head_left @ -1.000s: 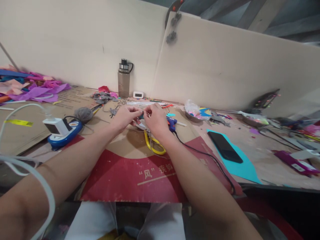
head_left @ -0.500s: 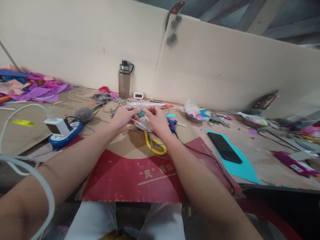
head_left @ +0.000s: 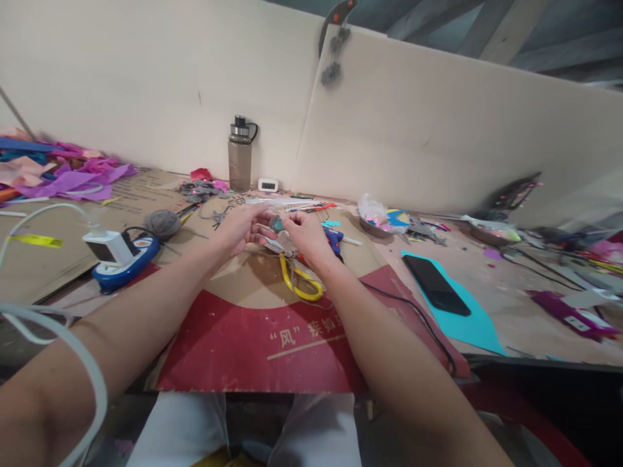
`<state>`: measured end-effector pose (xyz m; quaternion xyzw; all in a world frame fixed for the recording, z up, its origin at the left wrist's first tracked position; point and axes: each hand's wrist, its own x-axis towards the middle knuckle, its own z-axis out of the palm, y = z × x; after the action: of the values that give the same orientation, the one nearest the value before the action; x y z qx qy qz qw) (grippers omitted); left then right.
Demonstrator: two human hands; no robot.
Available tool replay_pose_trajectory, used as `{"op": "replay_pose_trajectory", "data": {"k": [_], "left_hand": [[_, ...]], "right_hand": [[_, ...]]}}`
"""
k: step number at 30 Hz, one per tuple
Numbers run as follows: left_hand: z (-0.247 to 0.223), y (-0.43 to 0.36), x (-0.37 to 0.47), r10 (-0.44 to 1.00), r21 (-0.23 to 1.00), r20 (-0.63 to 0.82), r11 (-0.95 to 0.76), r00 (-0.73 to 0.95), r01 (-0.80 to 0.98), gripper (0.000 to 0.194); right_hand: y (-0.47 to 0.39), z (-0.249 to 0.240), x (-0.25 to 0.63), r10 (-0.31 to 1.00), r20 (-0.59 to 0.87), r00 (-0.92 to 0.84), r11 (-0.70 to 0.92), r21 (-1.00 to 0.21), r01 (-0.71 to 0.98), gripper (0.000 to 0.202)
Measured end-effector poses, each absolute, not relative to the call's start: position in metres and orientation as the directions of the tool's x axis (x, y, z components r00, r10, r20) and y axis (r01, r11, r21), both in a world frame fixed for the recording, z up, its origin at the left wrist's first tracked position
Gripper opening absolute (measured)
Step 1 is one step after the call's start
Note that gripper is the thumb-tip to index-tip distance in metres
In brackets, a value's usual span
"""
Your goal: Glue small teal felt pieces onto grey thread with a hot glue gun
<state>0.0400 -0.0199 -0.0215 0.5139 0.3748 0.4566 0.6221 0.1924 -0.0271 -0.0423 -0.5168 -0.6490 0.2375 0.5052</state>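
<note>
A small teal piece (head_left: 276, 224), too blurred to name more exactly, is between my two hands above the cardboard. My right hand (head_left: 307, 237) pinches it at its right side with thumb and finger. Just left of it is my left hand (head_left: 243, 228), its fingers curved and spread apart with nothing plainly held. Yellow-handled scissors (head_left: 306, 287) lie below my hands, their blades partly hidden by other small things. A blue glue gun (head_left: 335, 241) lies beside my right wrist, partly covered by it.
A ball of grey yarn (head_left: 163, 224) and a blue power strip (head_left: 124, 264) are on the left. A bottle (head_left: 240, 159) stands at the back. To the right, a black phone (head_left: 437, 285) rests on turquoise paper (head_left: 479, 327). A black cord (head_left: 418, 311) crosses the red cardboard (head_left: 233, 353).
My left fingers have loosened and spread away from the teal piece, which shows more now. My right hand stays on it. The view has shifted slightly.
</note>
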Motion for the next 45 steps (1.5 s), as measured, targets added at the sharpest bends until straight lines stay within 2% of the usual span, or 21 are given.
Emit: {"op": "replay_pose_trajectory", "data": {"k": [4, 6, 8, 11, 18, 21, 28, 32, 37, 41, 45], "left_hand": [[-0.024, -0.019, 0.041, 0.948, 0.992, 0.074, -0.038, 0.311, -0.12, 0.015], [-0.025, -0.019, 0.042, 0.962, 0.995, 0.092, -0.078, 0.258, -0.064, 0.007], [-0.026, -0.02, 0.042, 0.977, 0.993, 0.114, -0.114, 0.183, -0.011, 0.005], [-0.026, -0.02, 0.041, 0.978, 0.99, 0.136, -0.141, 0.157, 0.023, 0.006], [-0.032, -0.016, 0.04, 0.93, 0.987, 0.142, -0.107, 0.339, -0.118, 0.032], [-0.032, -0.018, 0.043, 0.907, 0.987, 0.155, -0.124, 0.391, -0.104, 0.027], [-0.035, -0.015, 0.044, 0.936, 0.985, 0.156, -0.126, 0.317, -0.114, 0.019], [-0.034, -0.014, 0.043, 0.93, 0.985, 0.1, -0.042, 0.354, -0.168, 0.015], [-0.028, -0.017, 0.043, 0.884, 0.962, 0.047, 0.085, 0.466, -0.259, 0.013], [-0.027, -0.018, 0.043, 0.895, 0.961, 0.051, 0.077, 0.443, -0.266, 0.011], [-0.029, -0.018, 0.044, 0.923, 0.973, 0.059, 0.032, 0.38, -0.23, 0.012]], "right_hand": [[-0.027, -0.043, 0.192, 0.916, 0.399, 0.051, 0.341, -0.837, 0.428, 0.019], [-0.026, -0.043, 0.192, 0.92, 0.387, 0.055, 0.329, -0.844, 0.423, 0.018], [-0.027, -0.043, 0.192, 0.923, 0.381, 0.056, 0.328, -0.853, 0.405, 0.017], [-0.028, -0.041, 0.192, 0.925, 0.376, 0.058, 0.33, -0.868, 0.371, 0.017], [-0.03, -0.04, 0.193, 0.923, 0.382, 0.043, 0.342, -0.868, 0.36, 0.017], [-0.03, -0.04, 0.193, 0.921, 0.387, 0.042, 0.339, -0.851, 0.4, 0.017], [-0.035, -0.037, 0.189, 0.903, 0.422, 0.074, 0.339, -0.81, 0.479, 0.017], [-0.034, -0.039, 0.189, 0.918, 0.389, 0.073, 0.321, -0.839, 0.439, 0.018], [-0.029, -0.042, 0.193, 0.914, 0.397, 0.081, 0.357, -0.884, 0.303, 0.02], [-0.026, -0.044, 0.195, 0.922, 0.379, 0.081, 0.35, -0.904, 0.246, 0.018], [-0.028, -0.044, 0.193, 0.916, 0.394, 0.073, 0.358, -0.888, 0.289, 0.02]]}}
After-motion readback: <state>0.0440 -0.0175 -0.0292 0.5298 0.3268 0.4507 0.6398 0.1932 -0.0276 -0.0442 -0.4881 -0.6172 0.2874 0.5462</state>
